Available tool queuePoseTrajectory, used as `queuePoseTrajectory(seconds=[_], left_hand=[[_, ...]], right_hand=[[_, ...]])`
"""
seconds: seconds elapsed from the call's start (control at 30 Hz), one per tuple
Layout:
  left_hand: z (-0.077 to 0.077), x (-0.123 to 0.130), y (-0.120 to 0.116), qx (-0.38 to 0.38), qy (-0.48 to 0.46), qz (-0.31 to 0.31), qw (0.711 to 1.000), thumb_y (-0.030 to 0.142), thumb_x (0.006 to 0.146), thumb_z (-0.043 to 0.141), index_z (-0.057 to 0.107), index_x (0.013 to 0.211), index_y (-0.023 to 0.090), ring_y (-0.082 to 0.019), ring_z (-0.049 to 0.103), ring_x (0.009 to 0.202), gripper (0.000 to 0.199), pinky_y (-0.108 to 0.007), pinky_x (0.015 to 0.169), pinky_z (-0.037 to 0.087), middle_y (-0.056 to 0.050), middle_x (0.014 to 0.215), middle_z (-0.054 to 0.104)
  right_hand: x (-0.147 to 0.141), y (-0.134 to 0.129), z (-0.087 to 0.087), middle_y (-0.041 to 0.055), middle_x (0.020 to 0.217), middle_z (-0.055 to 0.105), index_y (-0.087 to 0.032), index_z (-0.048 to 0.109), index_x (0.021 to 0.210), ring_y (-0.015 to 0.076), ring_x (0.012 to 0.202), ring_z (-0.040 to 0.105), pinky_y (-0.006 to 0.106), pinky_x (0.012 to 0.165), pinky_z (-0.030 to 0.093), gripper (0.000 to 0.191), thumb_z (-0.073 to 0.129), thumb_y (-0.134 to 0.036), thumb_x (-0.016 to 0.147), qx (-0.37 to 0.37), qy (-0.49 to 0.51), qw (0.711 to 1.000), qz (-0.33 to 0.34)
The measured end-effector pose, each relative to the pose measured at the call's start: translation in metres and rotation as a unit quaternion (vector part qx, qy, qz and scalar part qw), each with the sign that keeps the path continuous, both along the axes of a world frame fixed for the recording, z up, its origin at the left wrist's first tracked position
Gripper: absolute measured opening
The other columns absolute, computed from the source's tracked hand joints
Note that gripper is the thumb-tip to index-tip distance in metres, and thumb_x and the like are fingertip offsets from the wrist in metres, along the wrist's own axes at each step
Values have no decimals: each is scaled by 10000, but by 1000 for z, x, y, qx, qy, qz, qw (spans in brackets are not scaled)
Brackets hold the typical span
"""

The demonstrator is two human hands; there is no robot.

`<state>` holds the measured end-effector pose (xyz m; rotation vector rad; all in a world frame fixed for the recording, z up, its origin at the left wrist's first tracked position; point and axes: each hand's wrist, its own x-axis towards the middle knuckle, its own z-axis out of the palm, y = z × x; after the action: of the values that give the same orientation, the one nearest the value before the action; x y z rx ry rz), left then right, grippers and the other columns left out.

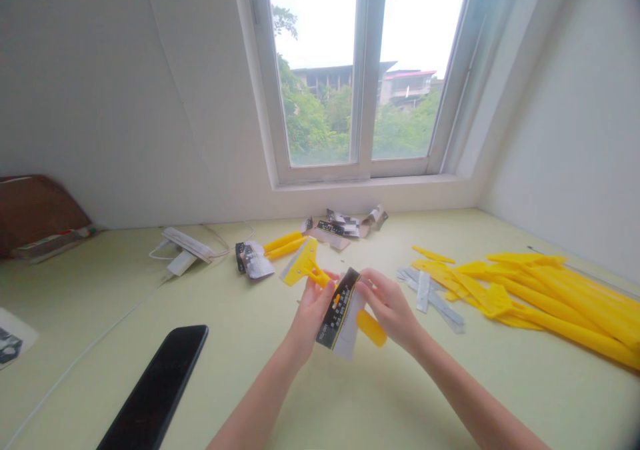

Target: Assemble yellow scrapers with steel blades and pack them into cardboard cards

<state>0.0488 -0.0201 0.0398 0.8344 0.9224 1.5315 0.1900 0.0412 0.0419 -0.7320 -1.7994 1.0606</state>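
Observation:
A yellow scraper (302,262) with a wide flat head lies slantwise between my hands, its head up to the left and its rounded handle end down to the right. Around its handle is a black and white printed card (341,317), which hides the middle of the handle. My left hand (306,313) is closed on the scraper just below the head, with the thumb near the card's edge. My right hand (389,305) pinches the card's right edge beside the handle; some of its fingers are hidden behind.
Yellow scraper parts (545,297) are heaped on the right, beside several grey metal strips (423,290). Crumpled cards (345,227) lie near the window wall. Two yellow handles (284,243) and a folded card (257,261) sit further left, then a power strip (187,245). A phone (157,383) lies front left.

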Motion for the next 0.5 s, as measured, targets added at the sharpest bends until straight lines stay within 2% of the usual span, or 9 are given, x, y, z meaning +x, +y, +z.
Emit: queuePoseTrajectory(seconds=[0.1, 0.3, 0.43, 0.5], left_hand=[[2, -3, -2, -5, 23, 8, 1000, 374, 709, 600, 539, 972, 220, -182, 603, 791, 311, -259, 664, 446, -35, 892, 627], [-4, 0, -2, 3, 82, -31, 996, 296, 648, 664, 629, 897, 169, -219, 571, 924, 281, -278, 766, 433, -72, 962, 638], [-9, 1, 0, 2, 91, -4, 996, 279, 662, 647, 625, 938, 164, -214, 582, 898, 299, -290, 756, 441, -60, 971, 647], [-10, -2, 1, -3, 94, 10, 996, 275, 681, 628, 615, 964, 163, -216, 591, 881, 305, -293, 728, 454, -59, 977, 649]], right_hand=[[-1, 0, 1, 25, 743, 566, -205, 593, 773, 170, 721, 518, 271, 649, 433, 167, 504, -344, 788, -12, 16, 1000, 11], [0, 5, 0, 68, 1004, 526, -196, 591, 788, 192, 843, 530, 269, 622, 477, 251, 517, -434, 757, -81, 23, 996, 21], [2, 1, 6, 58, 1062, 529, -227, 516, 976, 182, 869, 556, 296, 673, 497, 341, 503, -485, 754, -162, 2, 986, 26], [5, -2, 10, 57, 1052, 539, -251, 453, 1077, 176, 826, 577, 284, 616, 504, 431, 557, -468, 720, -202, -35, 976, 70]])
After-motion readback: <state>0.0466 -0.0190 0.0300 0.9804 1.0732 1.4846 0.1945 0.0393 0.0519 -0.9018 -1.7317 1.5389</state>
